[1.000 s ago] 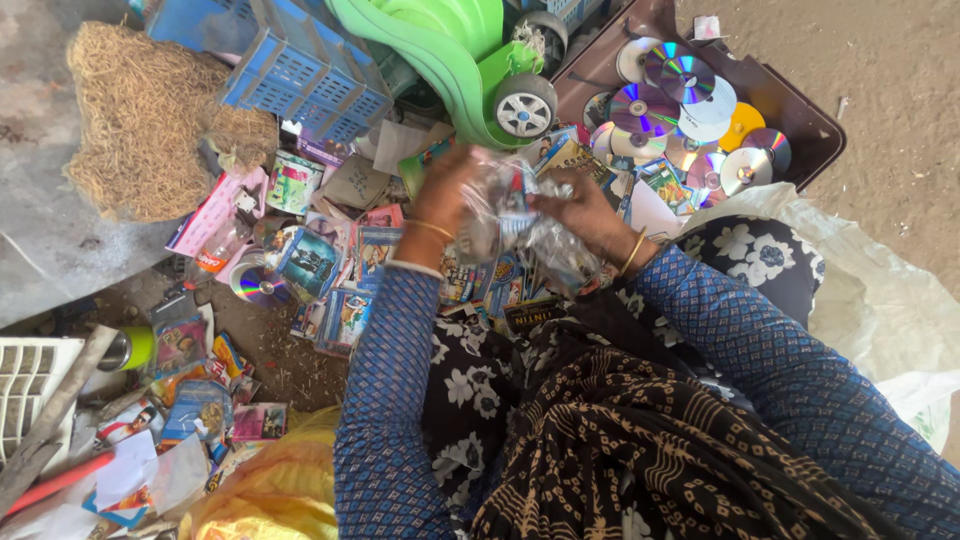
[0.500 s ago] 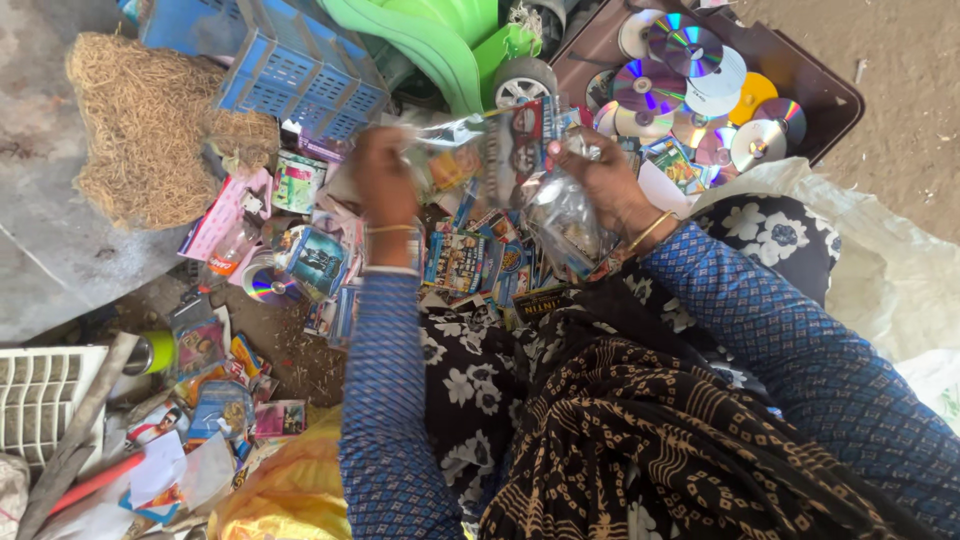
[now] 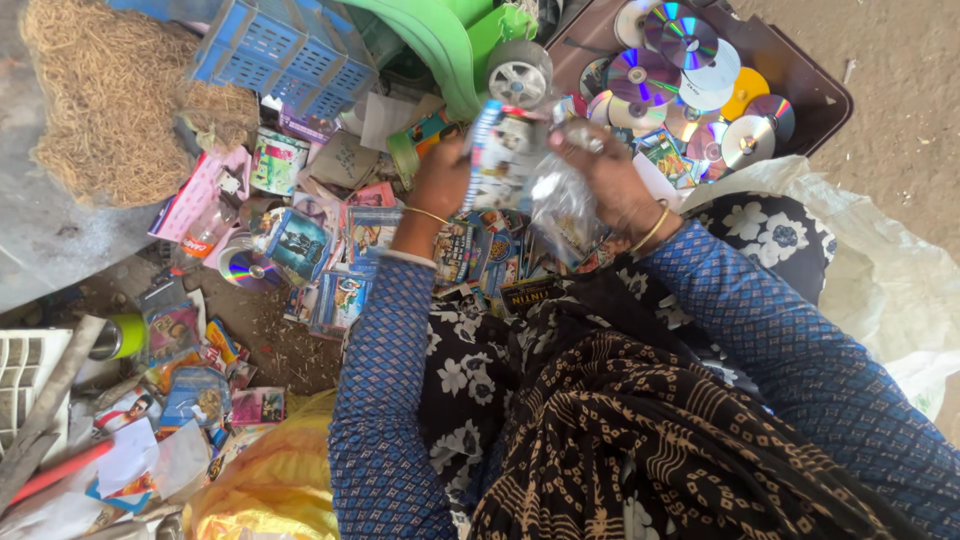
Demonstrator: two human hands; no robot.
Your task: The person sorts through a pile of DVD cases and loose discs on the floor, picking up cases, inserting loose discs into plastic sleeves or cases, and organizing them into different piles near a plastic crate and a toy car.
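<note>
Clear plastic crinkles between both hands in the head view: a see-through sleeve (image 3: 560, 205) hangs from the right hand (image 3: 610, 180), whose fingers are pinched on its upper edge, so the sleeve's long axis runs roughly up and down the picture with its loose end drooping toward the person's lap. The left hand (image 3: 440, 180) is closed around the lower edge of a printed disc cover (image 3: 500, 150), held upright, its long side pointing away from the person toward the green toy car (image 3: 470, 40). Cover and sleeve touch or nearly touch; which, I cannot tell. Both are lifted above a heap of printed covers (image 3: 350, 240) spread on the ground in front of the knees. Beyond the right hand, a dark brown tray (image 3: 810, 85) holds a pile of shiny discs (image 3: 690, 70). A blue plastic crate (image 3: 285, 50) sits to the far left of the car, beside a clump of dry straw (image 3: 110, 100). One loose disc (image 3: 245, 268) lies among the covers.
</note>
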